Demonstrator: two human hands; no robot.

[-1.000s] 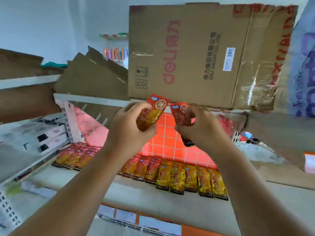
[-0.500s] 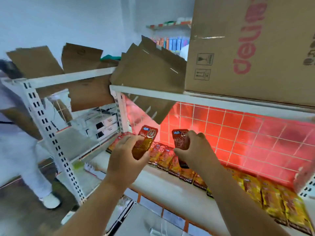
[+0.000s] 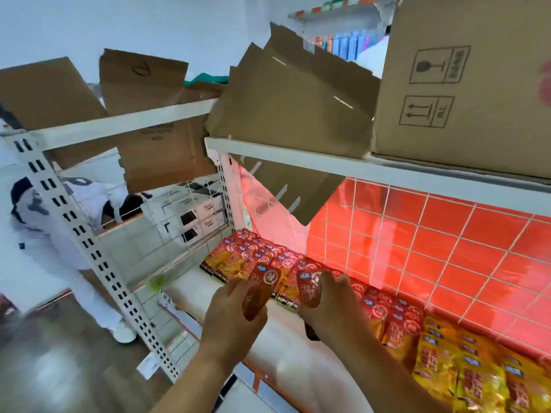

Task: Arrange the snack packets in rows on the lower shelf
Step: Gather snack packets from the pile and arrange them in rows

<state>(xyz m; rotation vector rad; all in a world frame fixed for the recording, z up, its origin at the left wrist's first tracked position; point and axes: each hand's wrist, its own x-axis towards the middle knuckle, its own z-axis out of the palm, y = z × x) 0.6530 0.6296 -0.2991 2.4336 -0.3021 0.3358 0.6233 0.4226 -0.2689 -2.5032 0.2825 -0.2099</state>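
My left hand (image 3: 231, 318) grips a red and orange snack packet (image 3: 261, 289) just above the front of the lower shelf (image 3: 298, 362). My right hand (image 3: 331, 305) holds a darker red packet (image 3: 308, 289) beside it, fingers curled round it. Both packets hover over a row of red packets (image 3: 247, 257) lying at the shelf's left end. More red packets (image 3: 390, 311) run right along the back, then yellow packets (image 3: 465, 374) at the far right.
The upper shelf board (image 3: 298, 158) carries a big cardboard box (image 3: 477, 84) and flattened cardboard (image 3: 298, 93) close above. A red wire-grid back panel (image 3: 432, 248) stands behind. The perforated upright (image 3: 98, 257) stands at left, with a person in white (image 3: 59, 234) bent beyond it.
The view has swung left and closer to the shelf. Both hands have come down with their packets, from in front of the red panel to just above the left-hand row.
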